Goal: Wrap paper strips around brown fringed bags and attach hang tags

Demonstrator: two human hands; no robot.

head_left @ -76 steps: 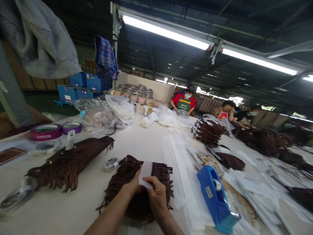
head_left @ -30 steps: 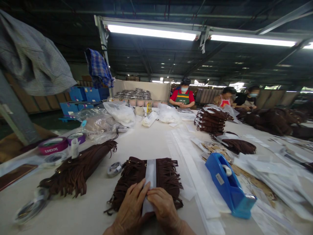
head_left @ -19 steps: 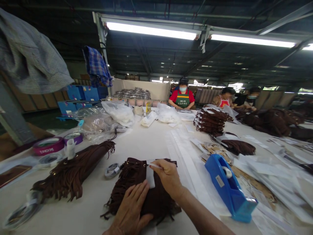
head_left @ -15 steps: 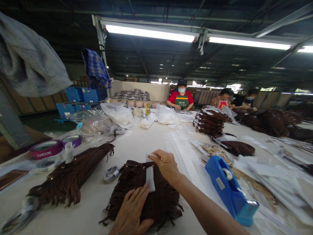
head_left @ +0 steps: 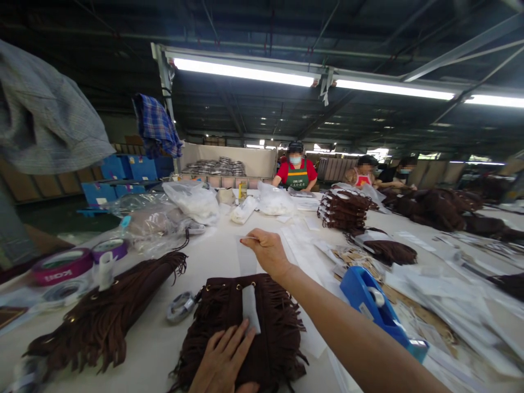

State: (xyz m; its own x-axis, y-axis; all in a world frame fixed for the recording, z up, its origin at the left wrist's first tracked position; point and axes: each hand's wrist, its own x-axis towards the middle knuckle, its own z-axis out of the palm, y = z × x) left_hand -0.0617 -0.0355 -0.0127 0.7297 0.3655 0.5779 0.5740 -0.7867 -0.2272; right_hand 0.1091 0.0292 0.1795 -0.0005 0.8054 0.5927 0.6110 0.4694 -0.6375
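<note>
Though flat under the left hand [head_left: 224, 356], a shaggy, fringed brown bag [head_left: 271, 322].

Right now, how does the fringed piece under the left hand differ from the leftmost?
The central piece lies under the left hand; the leftmost piece lies untouched. The central piece bears a flat white strip; the leftmost piece, a curled one at its edge. Both are brown.

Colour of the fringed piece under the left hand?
The fringed piece is dark brown, seen best in the head view.
</note>
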